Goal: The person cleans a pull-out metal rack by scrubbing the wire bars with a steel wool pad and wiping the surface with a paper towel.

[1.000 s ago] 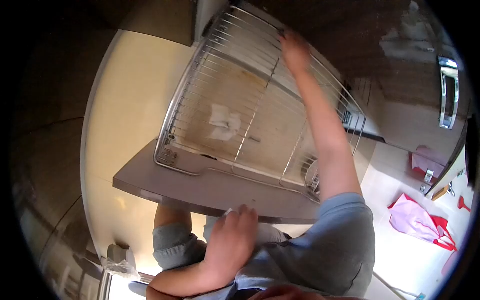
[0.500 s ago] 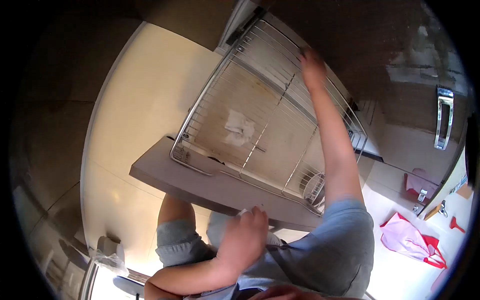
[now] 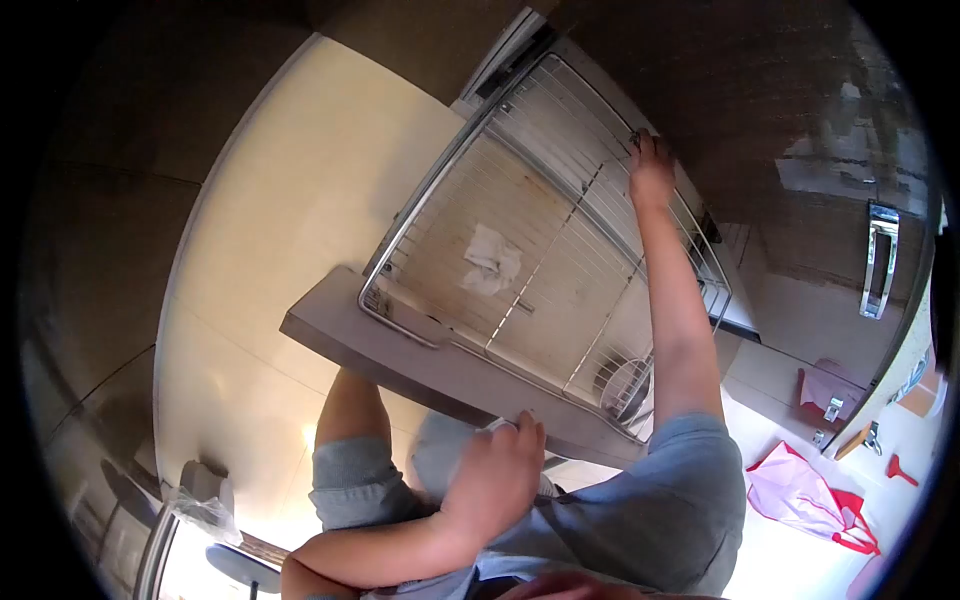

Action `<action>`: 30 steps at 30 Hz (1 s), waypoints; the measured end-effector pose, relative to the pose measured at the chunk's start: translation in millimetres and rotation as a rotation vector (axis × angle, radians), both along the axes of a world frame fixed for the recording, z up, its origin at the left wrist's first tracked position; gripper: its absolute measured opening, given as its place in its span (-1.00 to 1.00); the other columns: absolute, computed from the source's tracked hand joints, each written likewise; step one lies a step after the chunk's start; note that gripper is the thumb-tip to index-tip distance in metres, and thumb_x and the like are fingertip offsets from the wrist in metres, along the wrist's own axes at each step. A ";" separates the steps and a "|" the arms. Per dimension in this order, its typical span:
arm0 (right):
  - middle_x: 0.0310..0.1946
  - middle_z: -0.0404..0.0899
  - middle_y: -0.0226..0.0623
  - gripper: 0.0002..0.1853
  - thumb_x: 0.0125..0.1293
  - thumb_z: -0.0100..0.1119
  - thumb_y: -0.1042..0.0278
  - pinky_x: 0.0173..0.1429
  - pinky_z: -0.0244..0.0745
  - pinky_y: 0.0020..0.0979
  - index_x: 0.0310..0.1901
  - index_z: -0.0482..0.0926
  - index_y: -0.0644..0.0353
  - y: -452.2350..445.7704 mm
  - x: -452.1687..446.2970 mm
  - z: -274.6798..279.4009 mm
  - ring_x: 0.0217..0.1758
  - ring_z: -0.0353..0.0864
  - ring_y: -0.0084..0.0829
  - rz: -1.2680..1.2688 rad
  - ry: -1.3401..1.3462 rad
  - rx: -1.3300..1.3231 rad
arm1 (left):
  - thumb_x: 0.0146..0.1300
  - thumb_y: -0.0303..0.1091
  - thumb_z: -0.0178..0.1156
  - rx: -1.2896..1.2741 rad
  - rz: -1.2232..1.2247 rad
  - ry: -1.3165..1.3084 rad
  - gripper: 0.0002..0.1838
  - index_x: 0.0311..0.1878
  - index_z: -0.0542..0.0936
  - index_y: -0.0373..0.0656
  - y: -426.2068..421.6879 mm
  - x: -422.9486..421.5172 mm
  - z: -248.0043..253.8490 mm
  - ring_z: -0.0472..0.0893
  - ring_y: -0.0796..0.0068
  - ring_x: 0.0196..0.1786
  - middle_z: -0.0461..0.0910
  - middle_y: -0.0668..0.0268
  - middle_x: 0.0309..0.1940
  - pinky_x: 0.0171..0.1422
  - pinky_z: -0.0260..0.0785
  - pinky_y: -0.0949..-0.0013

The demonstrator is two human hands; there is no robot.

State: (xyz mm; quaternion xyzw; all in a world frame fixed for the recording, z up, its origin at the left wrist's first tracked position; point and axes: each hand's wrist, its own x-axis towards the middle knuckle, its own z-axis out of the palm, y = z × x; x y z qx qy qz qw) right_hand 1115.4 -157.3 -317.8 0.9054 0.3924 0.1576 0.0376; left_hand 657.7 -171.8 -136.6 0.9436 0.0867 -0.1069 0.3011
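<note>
Right hand [image 3: 652, 175] closed on the far rim of the wire basket [image 3: 400, 331], which sits in the pulled-out drawer [image 3: 340, 312]. Left hand [image 3: 497, 475] curled by the drawer's near edge, gripping something white [image 3: 500, 424] (mostly hidden, can't tell what). Crumpled white piece [image 3: 490, 262] lies under the wires, small round rack [image 3: 627, 388] at the basket's near right corner.

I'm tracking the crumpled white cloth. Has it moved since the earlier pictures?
No: judged against the drawer front, the cloth lies where it did; only the view has shifted.
</note>
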 end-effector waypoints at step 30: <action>0.01 0.47 -0.06 -0.58 0.27 0.05 0.21 0.11 0.40 -0.08 0.16 0.39 0.04 111.0 -26.1 -4.5 0.11 0.44 -0.01 0.194 -0.021 0.063 | 0.04 -0.30 0.03 -0.038 0.010 -0.062 -0.52 0.09 0.51 -0.19 -1.7 -5.2 -7.9 0.46 0.40 -0.23 0.46 0.23 0.07 -0.23 0.45 0.39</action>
